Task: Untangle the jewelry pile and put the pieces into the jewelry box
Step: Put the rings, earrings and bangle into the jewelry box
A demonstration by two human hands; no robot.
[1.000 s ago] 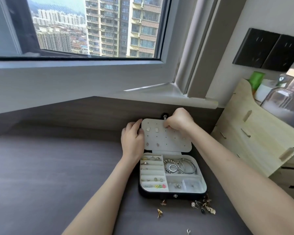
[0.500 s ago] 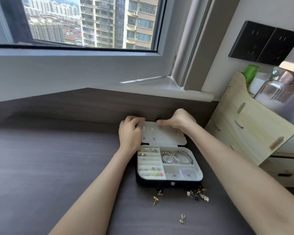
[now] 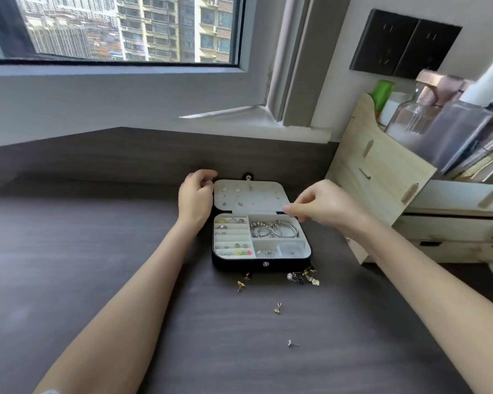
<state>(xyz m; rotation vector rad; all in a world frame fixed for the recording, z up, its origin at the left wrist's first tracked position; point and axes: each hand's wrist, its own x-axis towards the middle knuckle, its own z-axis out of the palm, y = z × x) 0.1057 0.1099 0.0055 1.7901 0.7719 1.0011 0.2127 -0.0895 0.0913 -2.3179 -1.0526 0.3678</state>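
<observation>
Head view: jewelry box (image 3: pixel 261 264) open on desk (image 3: pixel 97 265), long axis left-right, clasp toward me, lid (image 3: pixel 256 199) upright at far side. My left hand (image 3: pixel 195 200) grips lid's left edge. My right hand (image 3: pixel 325 206) has fingertips pinched beside lid's right corner; cannot tell if holding anything. Tangled pile (image 3: pixel 303 277) just beside box's front right corner.

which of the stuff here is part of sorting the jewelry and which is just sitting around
Part of the job:
black jewelry box with white compartments
white earring panel in its lid
tangled gold and silver jewelry cluster
loose gold earrings
small silver stud

Just lying about:
pale wooden desk organiser
green container
clear glass bottles
black wall sockets
</observation>
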